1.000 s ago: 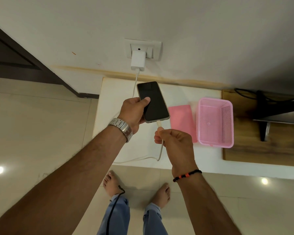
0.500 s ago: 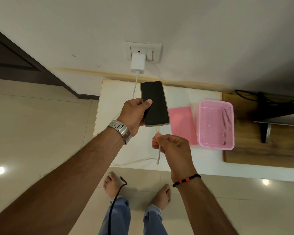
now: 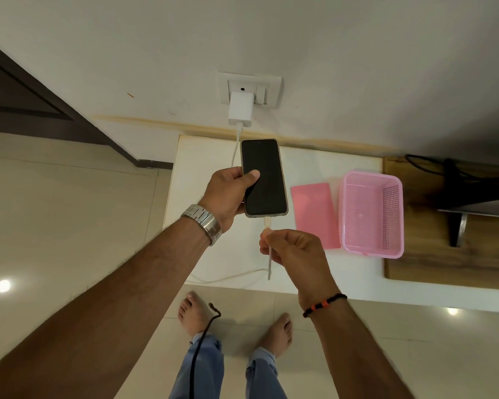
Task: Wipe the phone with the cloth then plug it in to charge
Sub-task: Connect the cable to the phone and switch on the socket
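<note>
My left hand (image 3: 228, 197) holds a black phone (image 3: 264, 178) by its left edge, screen up and dark, above the white table (image 3: 357, 277). The plug of a white charging cable (image 3: 267, 222) sits at the phone's bottom edge. My right hand (image 3: 293, 251) pinches the cable just below the plug. The cable loops over the table and runs up to a white charger (image 3: 240, 109) in the wall socket (image 3: 271, 87). A folded pink cloth (image 3: 314, 214) lies flat on the table, right of the phone.
A pink plastic basket (image 3: 370, 214) stands right of the cloth. Beyond it a wooden board (image 3: 415, 263) carries a dark stand with black cables (image 3: 455, 197). My bare feet (image 3: 193, 315) are on the tiled floor at the table's front edge. A dark door frame (image 3: 55, 110) is at the left.
The phone turned more upright and lengthwise in my left hand. My right hand slid back along the cable, so the plug now shows at the phone's bottom edge.
</note>
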